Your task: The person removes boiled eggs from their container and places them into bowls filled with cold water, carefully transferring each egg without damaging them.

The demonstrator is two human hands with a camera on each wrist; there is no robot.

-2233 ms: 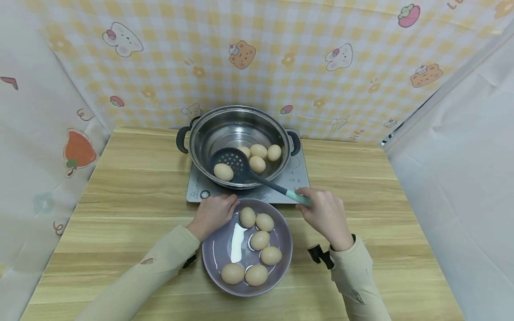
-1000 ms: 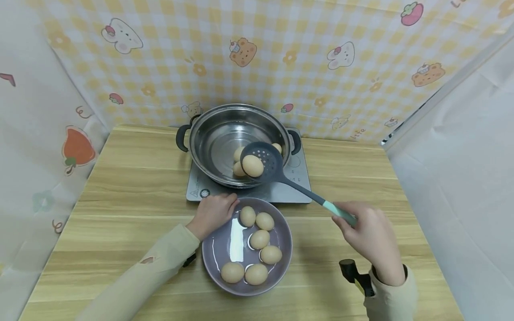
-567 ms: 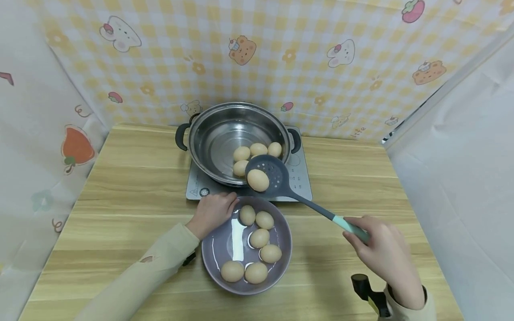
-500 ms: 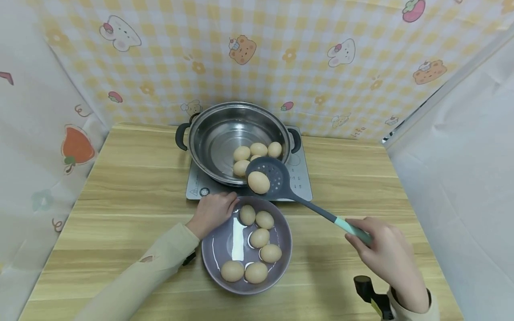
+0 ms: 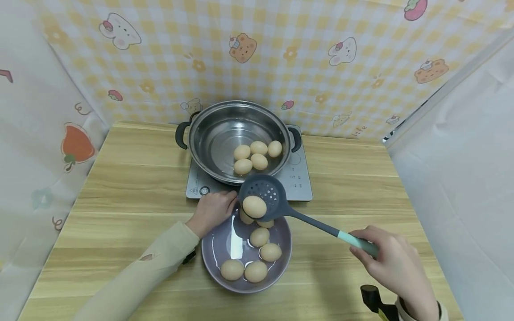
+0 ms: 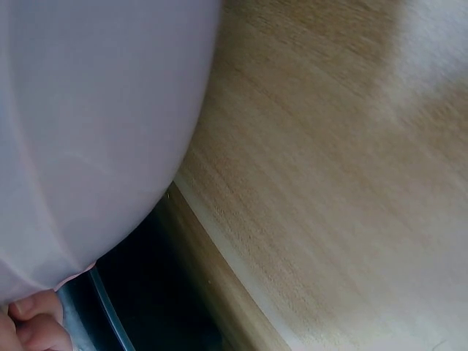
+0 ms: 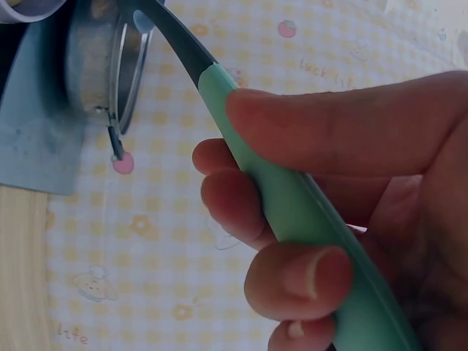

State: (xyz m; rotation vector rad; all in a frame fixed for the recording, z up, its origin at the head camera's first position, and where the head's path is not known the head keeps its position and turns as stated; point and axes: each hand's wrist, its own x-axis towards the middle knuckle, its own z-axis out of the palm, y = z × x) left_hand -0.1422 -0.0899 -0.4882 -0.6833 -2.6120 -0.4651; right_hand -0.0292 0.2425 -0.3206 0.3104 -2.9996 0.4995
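My right hand (image 5: 395, 263) grips the green handle of a dark slotted spoon (image 5: 297, 215); in the right wrist view the thumb (image 7: 292, 124) lies along the handle with the fingers curled round it. One brown egg (image 5: 254, 207) rests in the spoon's bowl, which overlaps the far rim of a purple-grey shallow bowl (image 5: 214, 272). Several eggs lie in that bowl, two partly hidden by the spoon. My left hand (image 5: 212, 213) holds the bowl's far left rim, its fingertips (image 6: 44, 329) just showing at the rim in the left wrist view.
Behind the bowl, a steel pot (image 5: 217, 142) with black handles stands on a grey induction cooker (image 5: 299, 178). Several eggs (image 5: 259, 162) lie at its right side. The wooden table (image 5: 132, 178) meets a yellow checked cloth (image 5: 265, 80) at the back and white sheets at both sides.
The right hand has lifted the slotted spoon with an egg out of the pot and moved it toward me, from the pot to over the bowl's far edge. The left hand has stayed put.
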